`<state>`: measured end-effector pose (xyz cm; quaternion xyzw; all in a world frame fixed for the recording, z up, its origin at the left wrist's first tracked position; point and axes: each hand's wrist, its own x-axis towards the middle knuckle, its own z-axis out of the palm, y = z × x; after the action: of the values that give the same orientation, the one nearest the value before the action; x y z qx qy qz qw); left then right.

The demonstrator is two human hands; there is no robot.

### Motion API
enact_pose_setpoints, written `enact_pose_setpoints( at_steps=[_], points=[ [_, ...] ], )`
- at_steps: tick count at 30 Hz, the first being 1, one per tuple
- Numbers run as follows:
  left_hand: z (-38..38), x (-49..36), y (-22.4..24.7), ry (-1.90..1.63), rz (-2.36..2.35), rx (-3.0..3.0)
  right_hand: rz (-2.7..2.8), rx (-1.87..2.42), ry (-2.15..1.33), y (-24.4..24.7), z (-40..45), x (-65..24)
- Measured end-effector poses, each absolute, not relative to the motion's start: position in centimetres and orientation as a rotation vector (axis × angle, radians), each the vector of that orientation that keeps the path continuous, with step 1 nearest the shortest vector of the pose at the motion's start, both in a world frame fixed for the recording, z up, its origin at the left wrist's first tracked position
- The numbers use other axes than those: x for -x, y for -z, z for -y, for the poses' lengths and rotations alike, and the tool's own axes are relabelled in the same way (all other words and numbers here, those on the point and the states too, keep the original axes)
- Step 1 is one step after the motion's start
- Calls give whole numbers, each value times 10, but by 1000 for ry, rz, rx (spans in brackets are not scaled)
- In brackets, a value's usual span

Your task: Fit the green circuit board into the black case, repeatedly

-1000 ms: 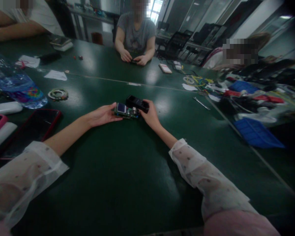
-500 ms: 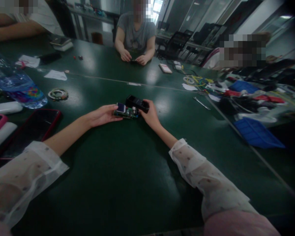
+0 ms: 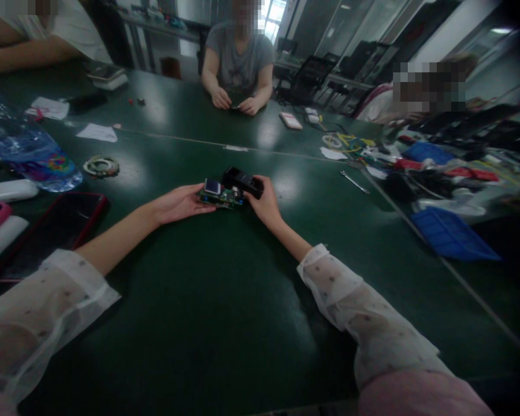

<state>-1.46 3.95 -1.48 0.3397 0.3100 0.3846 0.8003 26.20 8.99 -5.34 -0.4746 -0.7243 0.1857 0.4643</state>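
Note:
My left hand (image 3: 182, 204) grips the left end of a green circuit board (image 3: 226, 197) that carries a small square screen (image 3: 212, 186). Fingers and thumb close on the board's edges. My right hand (image 3: 264, 201) is closed on the right end of a black plastic case (image 3: 242, 181). The case lies just behind the board, and the two overlap in view; whether they touch I cannot tell. Both are held over the dark green table (image 3: 208, 306).
At left are a water bottle (image 3: 30, 150), a red-edged phone (image 3: 56, 231) and a coiled cable (image 3: 101, 166). A wrench (image 3: 354, 182) lies at right, near a blue tray (image 3: 453, 234) and heaped parts. Across the table sits a person in grey (image 3: 238, 63).
The board's screen end tips slightly, and its screen looks brighter. Both hands keep their holds and stay almost in place.

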Motion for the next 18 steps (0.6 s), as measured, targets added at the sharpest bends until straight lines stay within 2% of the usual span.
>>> enact_pose_setpoints(
  at_steps=[8, 18],
  points=[
    [-41, 15, 16, -814, -661, -724, 1609, 1064, -695, 36, -76, -259],
    [-39, 15, 15, -818, -644, -769, 1802, 958, -714, 19, -65, -252]
  ],
)
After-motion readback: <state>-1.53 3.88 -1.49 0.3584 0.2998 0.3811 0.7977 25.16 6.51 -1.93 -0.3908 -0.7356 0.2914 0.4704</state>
